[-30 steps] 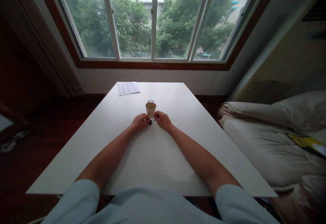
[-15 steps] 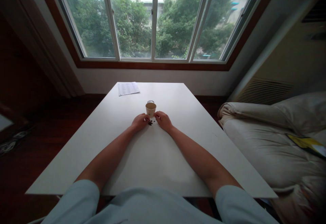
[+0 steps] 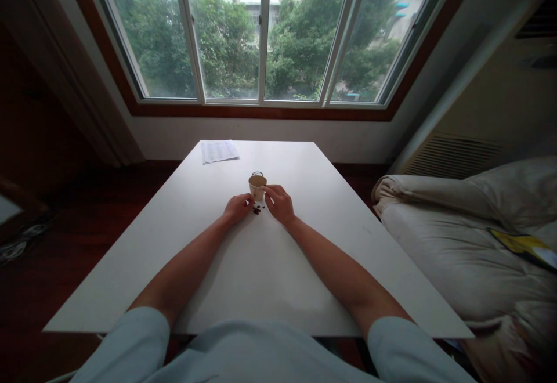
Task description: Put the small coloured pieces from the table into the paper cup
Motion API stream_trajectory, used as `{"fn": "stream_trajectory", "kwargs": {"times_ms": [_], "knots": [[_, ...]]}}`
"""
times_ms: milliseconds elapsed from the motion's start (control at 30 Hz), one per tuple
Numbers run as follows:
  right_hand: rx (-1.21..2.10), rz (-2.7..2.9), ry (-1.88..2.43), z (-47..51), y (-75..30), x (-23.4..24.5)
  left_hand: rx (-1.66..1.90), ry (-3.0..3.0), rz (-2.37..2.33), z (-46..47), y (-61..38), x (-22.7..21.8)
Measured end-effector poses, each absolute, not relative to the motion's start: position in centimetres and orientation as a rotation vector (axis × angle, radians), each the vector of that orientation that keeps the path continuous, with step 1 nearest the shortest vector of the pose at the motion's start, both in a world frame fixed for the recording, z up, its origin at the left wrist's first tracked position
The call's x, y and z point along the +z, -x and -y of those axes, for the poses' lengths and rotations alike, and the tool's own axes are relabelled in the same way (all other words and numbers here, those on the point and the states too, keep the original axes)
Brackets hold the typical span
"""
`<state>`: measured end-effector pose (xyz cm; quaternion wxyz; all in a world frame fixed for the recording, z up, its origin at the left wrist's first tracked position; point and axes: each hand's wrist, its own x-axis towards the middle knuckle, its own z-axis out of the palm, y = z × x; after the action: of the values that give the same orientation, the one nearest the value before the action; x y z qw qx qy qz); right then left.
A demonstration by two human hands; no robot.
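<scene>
A tan paper cup (image 3: 257, 190) stands upright on the white table (image 3: 270, 273). Several small dark bean-like pieces (image 3: 256, 210) lie in a loose cluster just in front of it. My left hand (image 3: 237, 208) rests left of the cluster, its fingers curled together beside the cup's lower side; whatever they hold is too small to make out. At the right of the cup's rim is my right hand (image 3: 281, 203), thumb and finger closed in a pinch. What sits between those fingertips is too small to name.
Behind the cup is a dark thin-rimmed object (image 3: 257, 173), mostly hidden. Printed papers (image 3: 220, 151) lie at the table's far left corner. A window (image 3: 261, 40) is beyond the table, and a couch-like padded seat (image 3: 461, 244) stands on the right.
My right hand has risen slightly, from beside the dark pieces to the cup's rim. My left hand has shifted a little left, away from the cluster.
</scene>
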<state>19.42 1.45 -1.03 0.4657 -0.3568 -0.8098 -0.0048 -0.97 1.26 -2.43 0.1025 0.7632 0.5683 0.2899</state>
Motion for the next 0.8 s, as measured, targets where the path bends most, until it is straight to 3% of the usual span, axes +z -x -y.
{"fn": "stream_trajectory", "kwargs": {"times_ms": [800], "knots": [[-0.078, 2.105, 0.892, -2.6, -18.5, -1.7, 1.139, -2.197, -1.614, -0.9, 0.6, -1.7]]}}
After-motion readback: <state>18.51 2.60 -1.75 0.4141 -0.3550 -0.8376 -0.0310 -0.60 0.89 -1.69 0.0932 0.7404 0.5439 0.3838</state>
